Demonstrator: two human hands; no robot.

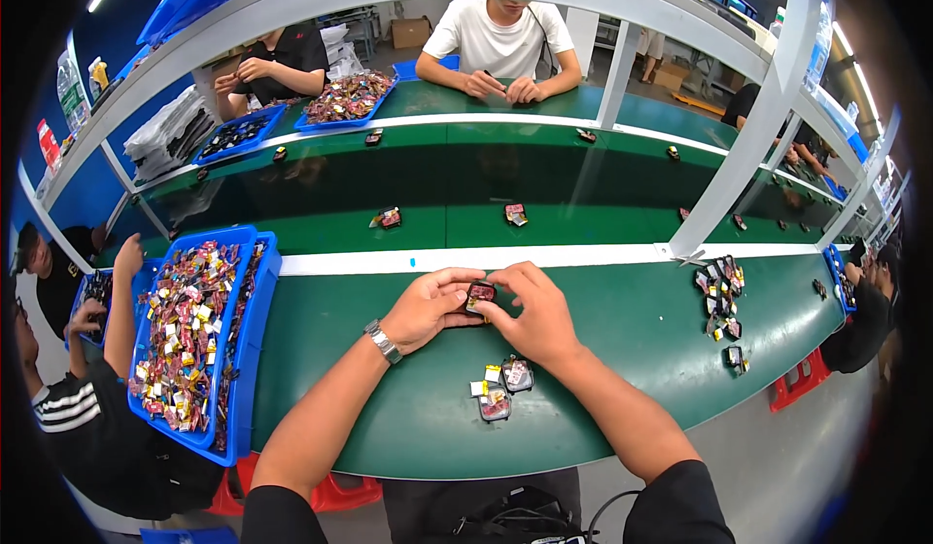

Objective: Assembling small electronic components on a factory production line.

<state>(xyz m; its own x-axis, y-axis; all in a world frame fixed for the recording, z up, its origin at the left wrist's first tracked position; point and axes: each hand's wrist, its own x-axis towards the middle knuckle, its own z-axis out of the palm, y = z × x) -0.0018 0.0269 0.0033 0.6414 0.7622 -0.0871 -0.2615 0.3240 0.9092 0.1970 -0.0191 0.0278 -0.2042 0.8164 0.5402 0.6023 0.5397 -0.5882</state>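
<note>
Between my two hands, over the green work surface point(389, 418), is a small black plastic case with a reddish circuit board inside point(481, 294). My left hand point(428, 309) grips its left side with curled fingers. My right hand point(536, 318) closes on it from the right, the thumb on its near face. Fingers hide part of the case. Nearer to me lie a few similar small cases point(496, 405), with white and yellow parts beside them. A silver watch is on my left wrist.
Stacked blue trays point(249, 340) heaped with small circuit parts stand at left. A pile of black-cased parts point(717, 296) lies at right. A white rail point(350, 260) borders the green conveyor, where several cases point(515, 214) lie. Grey metal posts point(724, 175) rise ahead. Other people sit around.
</note>
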